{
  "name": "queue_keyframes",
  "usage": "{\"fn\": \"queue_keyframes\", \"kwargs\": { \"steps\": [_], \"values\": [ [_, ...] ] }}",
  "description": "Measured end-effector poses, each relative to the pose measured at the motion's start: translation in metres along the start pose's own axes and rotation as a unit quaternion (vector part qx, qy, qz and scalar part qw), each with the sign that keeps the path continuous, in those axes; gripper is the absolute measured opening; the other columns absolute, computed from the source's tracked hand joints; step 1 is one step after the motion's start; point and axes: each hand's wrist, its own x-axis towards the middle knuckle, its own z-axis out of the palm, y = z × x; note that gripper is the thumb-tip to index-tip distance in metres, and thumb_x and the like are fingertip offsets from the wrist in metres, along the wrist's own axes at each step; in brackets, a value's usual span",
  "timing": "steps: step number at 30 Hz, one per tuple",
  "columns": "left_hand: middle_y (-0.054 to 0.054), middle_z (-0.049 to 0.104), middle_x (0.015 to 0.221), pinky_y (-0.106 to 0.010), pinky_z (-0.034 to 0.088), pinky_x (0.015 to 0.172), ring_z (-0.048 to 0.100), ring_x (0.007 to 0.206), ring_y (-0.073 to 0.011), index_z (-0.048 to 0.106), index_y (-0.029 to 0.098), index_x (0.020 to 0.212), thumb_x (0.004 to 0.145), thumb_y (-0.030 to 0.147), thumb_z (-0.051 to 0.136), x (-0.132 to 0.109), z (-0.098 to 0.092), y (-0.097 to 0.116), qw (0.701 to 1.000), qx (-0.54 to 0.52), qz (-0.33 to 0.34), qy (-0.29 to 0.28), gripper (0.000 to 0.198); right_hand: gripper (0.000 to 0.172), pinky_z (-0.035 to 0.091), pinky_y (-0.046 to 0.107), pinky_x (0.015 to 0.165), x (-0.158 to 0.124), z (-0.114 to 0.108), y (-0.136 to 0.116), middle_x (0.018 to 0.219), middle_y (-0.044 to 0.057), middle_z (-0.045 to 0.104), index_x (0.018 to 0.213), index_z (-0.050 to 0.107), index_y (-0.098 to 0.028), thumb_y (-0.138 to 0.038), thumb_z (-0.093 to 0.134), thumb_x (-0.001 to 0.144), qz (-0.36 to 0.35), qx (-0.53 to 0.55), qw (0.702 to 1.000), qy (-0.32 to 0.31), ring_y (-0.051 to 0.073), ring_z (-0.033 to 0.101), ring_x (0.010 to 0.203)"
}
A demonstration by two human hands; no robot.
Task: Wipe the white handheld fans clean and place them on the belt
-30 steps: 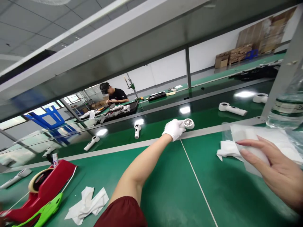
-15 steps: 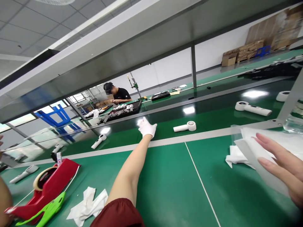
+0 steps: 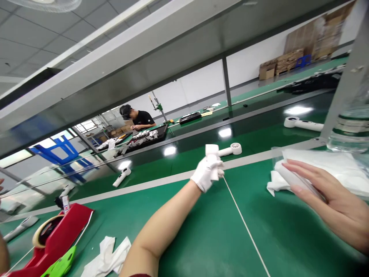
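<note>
A long green-topped table fills the foreground, with a white line running across it and a pale strip along its far edge. Beyond the strip, a glossy green surface carries more white handheld fans, one near the far left and one toward the far right. Further off, a co-worker in a dark shirt sits at a tray of white parts, and cardboard boxes stand against the back wall.

At the table's near left corner sit a red tape dispenser, a lime-green tool and a crumpled white cloth. By the right edge stands a clear bottle with green bands.

The person's gloved left hand is at the table's far edge, its grip closed around a white block. The block sits end-on against the handle of a white handheld fan; whether it belongs to the fan, I cannot tell. The bare right hand lies at the right, its fingers across a translucent sleeve on a white wipe. How firmly that grip holds, I cannot tell.
</note>
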Motion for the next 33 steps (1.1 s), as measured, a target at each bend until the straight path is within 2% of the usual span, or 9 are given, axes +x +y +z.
{"fn": "queue_keyframes", "kwargs": {
  "steps": [4,7,10,13,18,23,25,29,33],
  "values": [
    [0.002,0.052,0.065,-0.024,0.045,0.047,0.049,0.045,-0.0089,0.054,0.014,0.1,0.063,0.037,0.073,-0.044,0.047,-0.02,0.989,-0.041,-0.059,-0.131,0.047,0.046,0.056,0.034,0.09,0.0,-0.01,-0.012,0.144,-0.005,0.043,0.134,0.044,-0.047,-0.044,0.048,0.089,-0.006,0.012,1.0,-0.01,0.023,0.048,0.128],
    [0.003,0.052,0.065,-0.023,0.045,0.046,0.049,0.044,-0.0087,0.055,0.015,0.103,0.065,0.034,0.073,-0.065,0.06,-0.029,0.974,-0.064,-0.1,-0.192,0.046,0.049,0.046,0.04,0.104,0.001,-0.018,-0.031,0.143,-0.001,0.044,0.137,0.043,-0.042,-0.032,0.049,0.09,-0.091,0.006,0.995,0.042,0.024,0.046,0.129],
    [0.002,0.053,0.064,-0.022,0.044,0.044,0.049,0.042,-0.0089,0.054,0.015,0.099,0.068,0.033,0.07,-0.075,0.063,-0.032,0.967,-0.045,-0.116,-0.22,0.039,0.058,0.042,0.047,0.104,0.002,-0.021,-0.042,0.141,0.002,0.046,0.14,0.04,-0.041,-0.021,0.052,0.087,-0.189,-0.019,0.98,0.057,0.027,0.047,0.127],
    [0.003,0.052,0.062,-0.021,0.042,0.041,0.048,0.04,-0.0093,0.051,0.017,0.094,0.07,0.033,0.067,-0.082,0.066,-0.032,0.967,-0.002,-0.111,-0.231,0.033,0.065,0.042,0.051,0.1,0.002,-0.022,-0.044,0.138,0.004,0.049,0.142,0.037,-0.04,-0.015,0.055,0.084,-0.239,-0.059,0.968,0.048,0.03,0.046,0.127],
    [0.004,0.049,0.061,-0.02,0.038,0.039,0.045,0.039,-0.0079,0.049,0.018,0.091,0.072,0.037,0.066,-0.088,0.071,-0.031,0.969,0.067,-0.105,-0.215,0.032,0.065,0.042,0.052,0.096,0.001,-0.023,-0.044,0.137,0.007,0.05,0.143,0.036,-0.039,-0.015,0.054,0.085,-0.202,-0.092,0.973,0.056,0.031,0.047,0.124],
    [0.002,0.047,0.056,-0.019,0.032,0.034,0.044,0.037,-0.0082,0.047,0.018,0.073,0.074,0.043,0.063,-0.088,0.072,-0.034,0.968,0.134,-0.065,-0.204,0.03,0.062,0.04,0.054,0.097,-0.001,-0.024,-0.052,0.139,0.007,0.05,0.141,0.041,-0.032,-0.013,0.054,0.083,-0.28,-0.122,0.952,0.031,0.034,0.044,0.127],
    [0.002,0.045,0.052,-0.019,0.029,0.032,0.043,0.036,-0.0085,0.045,0.018,0.067,0.075,0.044,0.061,-0.089,0.073,-0.034,0.963,0.169,-0.057,-0.202,0.031,0.06,0.041,0.053,0.096,-0.002,-0.025,-0.053,0.138,0.005,0.051,0.139,0.042,-0.032,-0.013,0.052,0.084,-0.269,-0.121,0.955,0.033,0.033,0.044,0.127],
    [0.003,0.047,0.053,-0.02,0.027,0.031,0.041,0.035,-0.0087,0.044,0.019,0.076,0.074,0.036,0.058,-0.092,0.076,-0.033,0.962,0.181,-0.076,-0.189,0.022,0.056,0.042,0.05,0.097,-0.001,-0.026,-0.051,0.136,0.005,0.051,0.139,0.043,-0.034,-0.015,0.051,0.087,-0.201,-0.073,0.976,0.038,0.029,0.048,0.124],
    [0.003,0.046,0.053,-0.02,0.029,0.034,0.042,0.037,-0.0086,0.044,0.018,0.073,0.076,0.038,0.057,-0.092,0.076,-0.031,0.96,0.182,-0.071,-0.201,0.024,0.061,0.041,0.054,0.099,-0.001,-0.027,-0.052,0.137,0.005,0.051,0.14,0.042,-0.034,-0.011,0.053,0.084,-0.243,-0.058,0.968,0.019,0.032,0.046,0.126]
  ]
}}
